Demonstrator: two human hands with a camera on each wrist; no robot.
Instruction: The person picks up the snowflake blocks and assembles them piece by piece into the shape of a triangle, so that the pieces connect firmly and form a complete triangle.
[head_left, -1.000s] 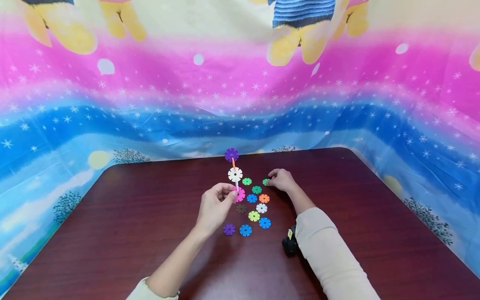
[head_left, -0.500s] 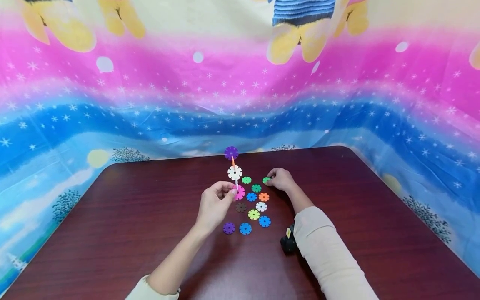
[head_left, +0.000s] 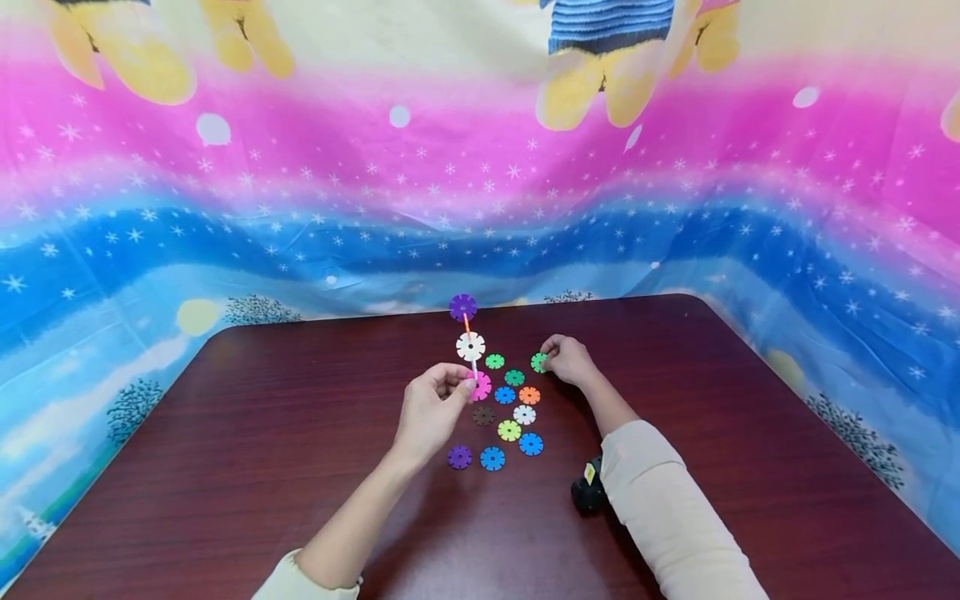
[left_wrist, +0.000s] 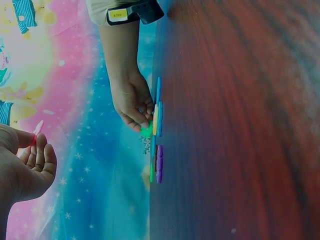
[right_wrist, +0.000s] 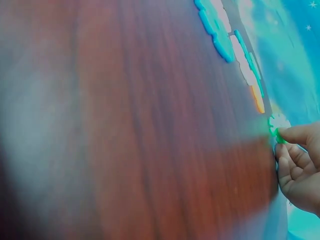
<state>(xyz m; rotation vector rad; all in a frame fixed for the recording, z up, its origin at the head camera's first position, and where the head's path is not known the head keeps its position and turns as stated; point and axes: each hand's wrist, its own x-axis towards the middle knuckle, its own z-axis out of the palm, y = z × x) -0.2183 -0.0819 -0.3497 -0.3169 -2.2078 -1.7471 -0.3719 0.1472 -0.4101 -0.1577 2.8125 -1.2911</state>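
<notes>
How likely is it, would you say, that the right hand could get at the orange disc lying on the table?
Probably yes: the orange disc lies near the right hand with nothing on top of it, though that hand pinches a green disc, which may need releasing first.

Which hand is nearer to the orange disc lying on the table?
The right hand: just beyond the orange disc and to its right, pinching a green disc. The left hand is farther, to its left, pinching a pink disc.
</notes>
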